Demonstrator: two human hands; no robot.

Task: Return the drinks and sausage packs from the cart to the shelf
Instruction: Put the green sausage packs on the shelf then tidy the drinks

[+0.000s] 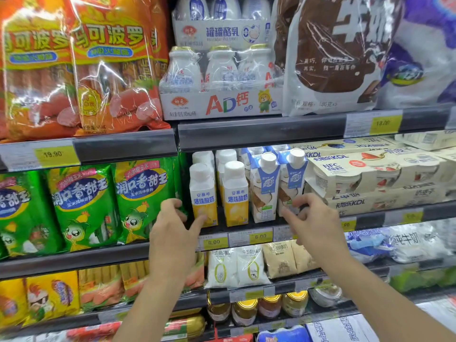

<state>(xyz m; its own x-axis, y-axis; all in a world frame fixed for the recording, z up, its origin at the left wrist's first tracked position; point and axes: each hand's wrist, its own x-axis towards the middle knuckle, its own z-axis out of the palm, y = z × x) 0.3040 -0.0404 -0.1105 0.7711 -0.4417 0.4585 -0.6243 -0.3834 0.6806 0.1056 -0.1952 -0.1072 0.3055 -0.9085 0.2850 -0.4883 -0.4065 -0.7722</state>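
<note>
Drinks: yellow bottles [204,193] and blue cartons [265,186] stand on the middle shelf [246,224].
Hands: I see my left hand [172,225] and right hand [311,218] released, fingertips at the bottles.
Progress: cart unseen; remainder unknown.

Setting: a grocery shop, chilled aisle. I face tiered dark shelves [261,130] with yellow price tags [53,154] clipped along the rails. Left bays hold orange sausage packs [116,70] above green sausage packs [145,198]. Centre and right hold rows of yogurt drink cartons [203,196], shrink-wrapped bottle multipacks [222,80] and boxed yogurt cups [370,174].
</note>
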